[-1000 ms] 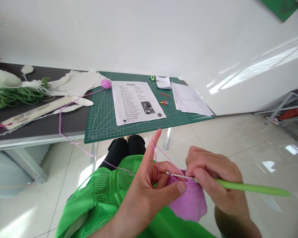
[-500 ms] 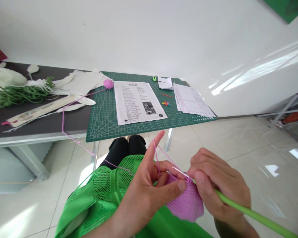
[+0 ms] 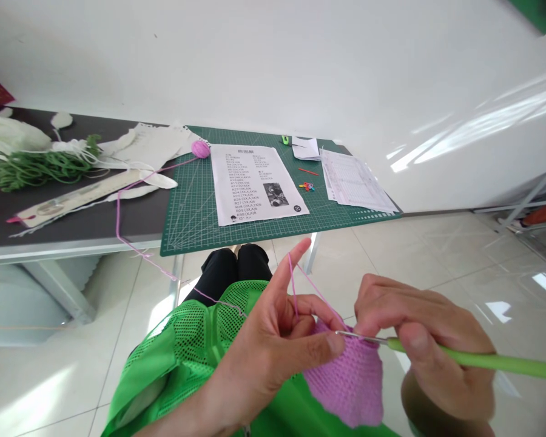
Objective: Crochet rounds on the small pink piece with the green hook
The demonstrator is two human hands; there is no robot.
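My left hand (image 3: pixel 291 328) pinches the upper edge of a pink crochet piece (image 3: pixel 350 382) between thumb and fingers. Its index finger is raised, with pink yarn (image 3: pixel 316 282) looped over it and running down to the work. In my right hand (image 3: pixel 423 340) is a crochet hook (image 3: pixel 495 359) with a green handle, gripped near the metal shaft. The hook's silver tip lies at the top edge of the piece, close to my left thumb. From a small pink yarn ball (image 3: pixel 201 149) on the table, the strand trails over the edge to my left side.
On the table, a green cutting mat (image 3: pixel 191 212) bears a printed sheet (image 3: pixel 255 182), colourful stitch markers (image 3: pixel 306 186), a red needle-like stick (image 3: pixel 308 172) and more papers (image 3: pixel 357 182). Green yarn (image 3: pixel 40 164), white crochet pieces (image 3: pixel 150 145) and a ruler-like strip (image 3: pixel 77 197) lie left.
My right hand has moved right, drawing the hook back so its tip sits lower, near my left thumb. The hook now lies flatter. My left hand still holds the piece.
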